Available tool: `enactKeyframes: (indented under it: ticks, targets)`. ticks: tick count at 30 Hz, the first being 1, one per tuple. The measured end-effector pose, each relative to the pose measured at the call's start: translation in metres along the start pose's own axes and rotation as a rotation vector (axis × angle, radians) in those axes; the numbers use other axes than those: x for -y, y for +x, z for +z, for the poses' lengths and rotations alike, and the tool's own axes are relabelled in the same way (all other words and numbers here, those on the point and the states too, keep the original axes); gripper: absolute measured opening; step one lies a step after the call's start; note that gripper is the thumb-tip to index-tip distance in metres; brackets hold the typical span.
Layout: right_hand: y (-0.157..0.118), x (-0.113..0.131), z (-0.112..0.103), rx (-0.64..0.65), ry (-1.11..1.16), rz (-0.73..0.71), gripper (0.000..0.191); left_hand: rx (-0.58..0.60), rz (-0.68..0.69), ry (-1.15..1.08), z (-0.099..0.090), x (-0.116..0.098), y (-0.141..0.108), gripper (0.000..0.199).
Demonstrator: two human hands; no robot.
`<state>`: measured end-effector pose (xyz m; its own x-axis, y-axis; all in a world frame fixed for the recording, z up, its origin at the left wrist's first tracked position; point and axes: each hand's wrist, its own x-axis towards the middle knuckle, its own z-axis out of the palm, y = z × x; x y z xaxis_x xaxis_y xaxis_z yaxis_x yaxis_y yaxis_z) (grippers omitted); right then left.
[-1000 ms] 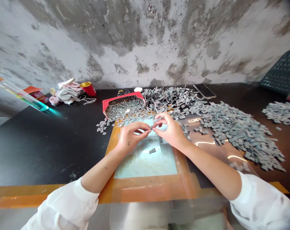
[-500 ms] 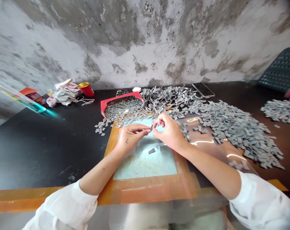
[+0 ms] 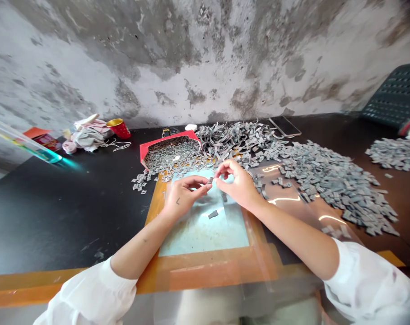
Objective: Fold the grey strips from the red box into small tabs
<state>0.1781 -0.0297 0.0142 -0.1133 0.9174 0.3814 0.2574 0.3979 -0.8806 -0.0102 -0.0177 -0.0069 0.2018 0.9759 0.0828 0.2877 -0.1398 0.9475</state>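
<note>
Over the lit pale-blue panel (image 3: pixel 198 239), both of my hands meet at a tiny dark grey piece with a frame-like outline (image 3: pixel 211 180). My left hand (image 3: pixel 183 194) pinches it between thumb and forefinger. The thumb and forefinger of my right hand (image 3: pixel 239 183) are closed at its right edge, the other fingers curled. Below the hands, a flat grey tab (image 3: pixel 212 214) lies on the panel. Another small grey strip (image 3: pixel 224 197) shows beneath my right hand, partly hidden.
A red-edged box (image 3: pixel 171 135) spills small grey frames behind my hands. Beside it lies a heap of grey strips (image 3: pixel 239 137); farther right, a large pile of grey tabs (image 3: pixel 333 180). A phone (image 3: pixel 285 127), a red cup (image 3: pixel 119 129) and crumpled cloth (image 3: pixel 90 134) stand near the wall.
The small piece between my fingertips has turned and shows its frame-like face. My hands have barely moved; the whole view has shifted slightly.
</note>
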Motion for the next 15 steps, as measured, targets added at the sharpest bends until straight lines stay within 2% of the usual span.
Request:
enactKeyframes:
  ticks: [6,11,15]
  targets:
    - [0.002,-0.002,-0.003,0.175,0.006,0.053,0.014,0.014,0.045,0.092,-0.004,-0.002,0.001,0.029]
    - [0.002,-0.008,-0.003,0.15,0.014,0.075,0.015,0.066,0.038,0.076,-0.002,-0.003,0.002,0.028]
    - [0.002,-0.015,0.0,0.136,0.05,0.151,0.016,0.083,0.072,0.048,0.003,-0.007,-0.001,0.019]
